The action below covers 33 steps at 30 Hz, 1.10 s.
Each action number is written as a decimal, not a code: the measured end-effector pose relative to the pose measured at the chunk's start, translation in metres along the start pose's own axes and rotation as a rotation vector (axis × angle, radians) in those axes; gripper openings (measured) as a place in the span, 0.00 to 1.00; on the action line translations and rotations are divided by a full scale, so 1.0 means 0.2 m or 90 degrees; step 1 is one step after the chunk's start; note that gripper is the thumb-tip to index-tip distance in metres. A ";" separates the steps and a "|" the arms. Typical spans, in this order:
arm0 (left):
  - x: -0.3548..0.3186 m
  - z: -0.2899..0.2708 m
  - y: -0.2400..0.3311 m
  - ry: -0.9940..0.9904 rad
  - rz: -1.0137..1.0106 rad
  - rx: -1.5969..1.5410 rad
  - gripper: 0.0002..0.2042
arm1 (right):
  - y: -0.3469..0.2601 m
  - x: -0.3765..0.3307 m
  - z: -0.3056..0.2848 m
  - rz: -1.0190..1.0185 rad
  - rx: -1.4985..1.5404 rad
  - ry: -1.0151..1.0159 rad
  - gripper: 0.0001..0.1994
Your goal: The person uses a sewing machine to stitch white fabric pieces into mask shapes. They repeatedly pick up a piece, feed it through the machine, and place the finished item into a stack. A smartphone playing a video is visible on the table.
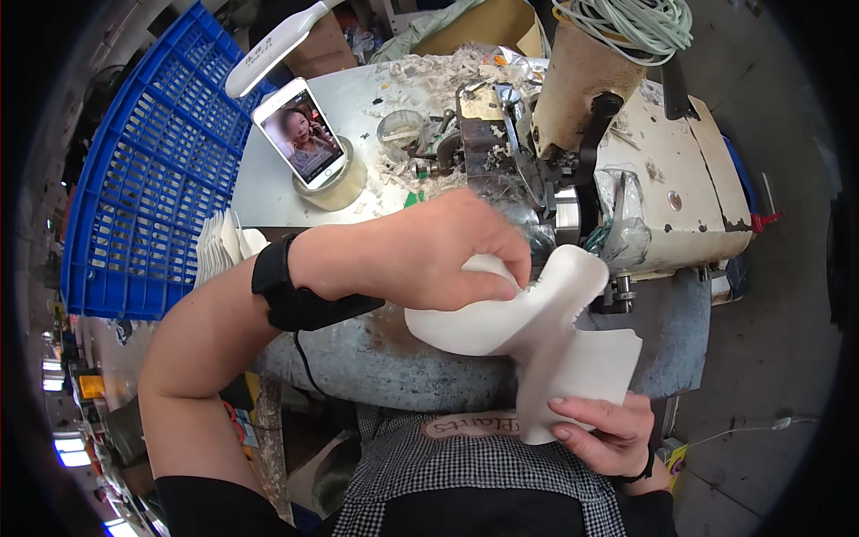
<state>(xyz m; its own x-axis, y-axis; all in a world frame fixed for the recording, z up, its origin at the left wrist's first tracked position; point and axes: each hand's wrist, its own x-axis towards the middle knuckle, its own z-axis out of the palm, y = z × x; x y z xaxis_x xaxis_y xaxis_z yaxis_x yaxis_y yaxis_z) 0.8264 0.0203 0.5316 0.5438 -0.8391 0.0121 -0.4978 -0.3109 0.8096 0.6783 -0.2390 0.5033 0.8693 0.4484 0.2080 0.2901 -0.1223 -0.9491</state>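
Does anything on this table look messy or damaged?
Yes: pale fluffy scraps litter the table beside the cream machine, like uncleared waste. The machine looks worn too, with dark chipped patches along its edges.

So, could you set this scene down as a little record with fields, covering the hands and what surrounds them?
Left hand: pinching the upper part of a thin, curved white piece
Right hand: holding the same piece near its lower end
Piece edge: notched in places
Beyond the hands: a worn cream metal machine on a grey metal table
Screen: a white rectangular phone, propped at a round, pale tape roll
Far left: a blue plastic lattice crate
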 end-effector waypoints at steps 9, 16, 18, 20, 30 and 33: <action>-0.01 -0.07 0.00 -0.069 -0.036 0.114 0.08 | 0.03 0.07 0.10 -0.013 0.029 -0.025 0.16; 0.06 -0.22 -0.02 -0.059 -0.056 0.272 0.06 | 0.09 0.17 0.22 0.003 0.107 -0.057 0.21; 0.09 -0.25 -0.04 -0.071 -0.061 0.272 0.06 | 0.10 0.20 0.26 0.025 0.164 -0.062 0.22; 0.11 -0.27 -0.05 -0.078 -0.051 0.275 0.06 | 0.11 0.22 0.28 0.044 0.219 -0.080 0.24; 0.19 -0.33 -0.01 -0.108 -0.095 0.322 0.05 | 0.16 0.31 0.39 0.021 0.416 -0.118 0.33; 0.20 -0.31 -0.02 -0.092 -0.068 0.354 0.06 | 0.16 0.32 0.37 0.019 0.443 -0.110 0.33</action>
<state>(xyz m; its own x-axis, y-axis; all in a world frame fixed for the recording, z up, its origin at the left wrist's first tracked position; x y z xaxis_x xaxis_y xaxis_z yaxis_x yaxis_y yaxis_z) 0.8930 0.0154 0.5656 0.5319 -0.8307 -0.1642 -0.7464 -0.5515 0.3724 0.7136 -0.1494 0.4693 0.7807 0.5939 0.1943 -0.1049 0.4312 -0.8961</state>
